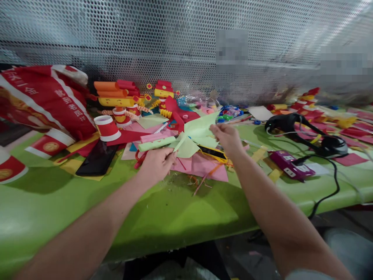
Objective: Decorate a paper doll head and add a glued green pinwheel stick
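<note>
A pale green sheet of paper [201,126], folded and cut into wing-like flaps, is stretched between my two hands above the cluttered table. My left hand [159,163] pinches its lower left corner. At the upper right edge, my right hand [227,136] grips the paper between thumb and fingers. Under it lie pink paper [204,167], a yellow-and-black craft knife [214,152] and a rolled light green paper [156,144]. Red scissor handles [140,158] show partly beside my left hand.
On the left are a black phone [97,157], red paper cups [107,128] and a red bag [49,97]. Paper figures [119,107] stand behind. To the right lie a purple power bank [291,165] with a black cable and black headphones [305,132]. A perforated metal wall [175,42] rises behind.
</note>
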The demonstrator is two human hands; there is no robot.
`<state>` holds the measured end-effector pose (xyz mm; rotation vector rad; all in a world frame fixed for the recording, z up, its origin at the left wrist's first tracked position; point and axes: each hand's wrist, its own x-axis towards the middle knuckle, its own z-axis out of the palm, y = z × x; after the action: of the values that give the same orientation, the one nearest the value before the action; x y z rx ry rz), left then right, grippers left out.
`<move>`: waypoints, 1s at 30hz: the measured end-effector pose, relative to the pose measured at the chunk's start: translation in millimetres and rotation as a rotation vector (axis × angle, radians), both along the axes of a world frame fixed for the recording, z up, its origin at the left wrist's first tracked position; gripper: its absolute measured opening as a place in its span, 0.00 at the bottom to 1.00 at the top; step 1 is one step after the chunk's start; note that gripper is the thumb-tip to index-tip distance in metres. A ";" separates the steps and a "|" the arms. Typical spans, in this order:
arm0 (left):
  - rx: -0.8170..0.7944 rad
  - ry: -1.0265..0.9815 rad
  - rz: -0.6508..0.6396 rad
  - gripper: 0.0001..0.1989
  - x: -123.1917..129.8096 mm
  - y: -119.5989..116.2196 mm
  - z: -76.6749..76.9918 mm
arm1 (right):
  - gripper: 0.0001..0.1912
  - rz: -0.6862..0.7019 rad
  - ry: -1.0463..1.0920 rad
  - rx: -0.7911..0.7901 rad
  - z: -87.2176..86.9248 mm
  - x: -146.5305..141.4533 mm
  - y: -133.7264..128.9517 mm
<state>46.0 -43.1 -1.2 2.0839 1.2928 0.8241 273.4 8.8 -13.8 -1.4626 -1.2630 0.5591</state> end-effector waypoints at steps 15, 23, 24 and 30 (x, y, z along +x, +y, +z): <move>-0.133 -0.049 -0.046 0.12 8.1 -6.6 1.8 | 0.14 0.661 0.587 -0.089 -7.7 -66.7 -30.4; -0.441 -0.260 -0.172 0.11 6.2 -3.9 1.1 | 0.13 0.704 0.592 -0.088 -7.4 -64.7 -33.3; -0.453 -0.279 -0.181 0.11 5.9 -3.2 0.3 | 0.13 0.705 0.591 -0.090 -7.3 -64.5 -33.3; -0.446 -0.257 -0.161 0.11 6.9 -3.4 0.5 | 0.15 0.720 0.585 -0.101 -6.6 -62.4 -32.2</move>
<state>52.9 -46.5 -0.7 1.6439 1.0418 0.6378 210.9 -23.4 -20.4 -0.7792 -1.2587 1.4274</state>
